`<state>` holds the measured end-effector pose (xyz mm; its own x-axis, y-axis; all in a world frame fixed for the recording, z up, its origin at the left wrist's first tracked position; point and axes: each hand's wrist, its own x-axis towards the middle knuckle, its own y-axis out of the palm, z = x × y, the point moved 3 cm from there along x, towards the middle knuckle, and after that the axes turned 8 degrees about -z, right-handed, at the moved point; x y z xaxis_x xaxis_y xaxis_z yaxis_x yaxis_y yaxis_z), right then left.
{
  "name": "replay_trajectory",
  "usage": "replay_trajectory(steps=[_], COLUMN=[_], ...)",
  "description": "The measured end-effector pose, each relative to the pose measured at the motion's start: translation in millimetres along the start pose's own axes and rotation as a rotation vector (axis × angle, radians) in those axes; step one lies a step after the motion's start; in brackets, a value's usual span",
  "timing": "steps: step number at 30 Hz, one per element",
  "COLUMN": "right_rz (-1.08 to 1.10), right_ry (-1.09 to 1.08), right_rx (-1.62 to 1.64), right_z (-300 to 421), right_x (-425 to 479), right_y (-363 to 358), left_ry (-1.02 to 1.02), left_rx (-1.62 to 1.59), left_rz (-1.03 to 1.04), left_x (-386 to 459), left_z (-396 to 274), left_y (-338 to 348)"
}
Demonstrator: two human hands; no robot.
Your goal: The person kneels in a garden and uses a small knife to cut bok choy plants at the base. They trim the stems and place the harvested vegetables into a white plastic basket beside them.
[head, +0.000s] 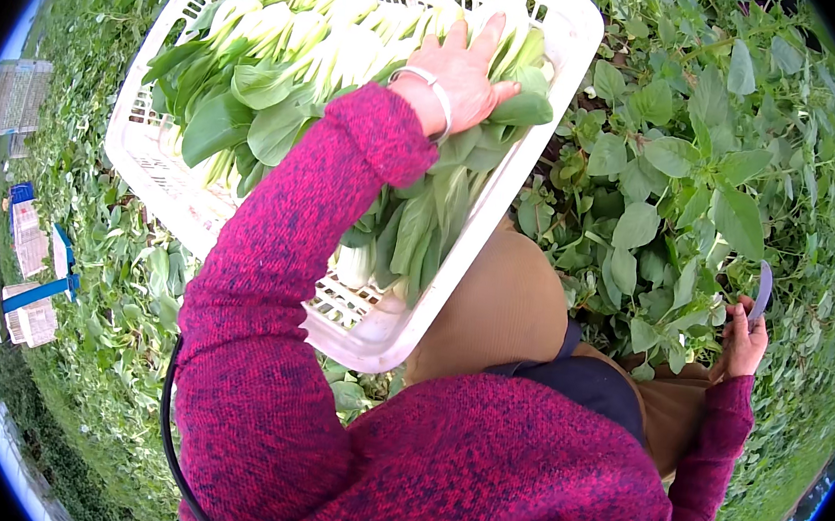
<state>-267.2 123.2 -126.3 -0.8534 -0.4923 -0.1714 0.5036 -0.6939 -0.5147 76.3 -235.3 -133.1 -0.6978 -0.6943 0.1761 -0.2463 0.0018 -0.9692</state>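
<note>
A white plastic basket [381,325] with slotted walls stands before me, holding many heads of bok choy [276,89], their pale stalks towards the top of the view. Fingers spread, my left hand [458,72] rests flat on the bok choy near the basket's right side; a white bracelet [434,85] circles its wrist. Far to the right, my right hand [745,337] holds a small curved blade [763,290] beside leafy plants. The handle of the blade is hidden in the fingers.
Tall leafy plants [668,164] grow close to the right of the basket. My bent knee [512,292] is against the basket's lower right edge. At the far left are a grey crate [15,97] and boxes with blue parts [31,238]. A black cable [172,418] runs by my left sleeve.
</note>
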Motion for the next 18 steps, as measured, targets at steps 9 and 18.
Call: replay_trajectory(steps=[9,18], right_rz=[0.03,-0.012], right_ry=[-0.086,-0.147], right_rx=[0.061,0.09], right_z=[-8,23], right_x=[19,11], right_y=[-1,-50], left_ry=[-0.007,-0.345], left_rx=[-0.051,0.124], left_rz=[-0.111,0.191], left_x=[-2,-6], left_z=[9,-30], left_y=[38,-11])
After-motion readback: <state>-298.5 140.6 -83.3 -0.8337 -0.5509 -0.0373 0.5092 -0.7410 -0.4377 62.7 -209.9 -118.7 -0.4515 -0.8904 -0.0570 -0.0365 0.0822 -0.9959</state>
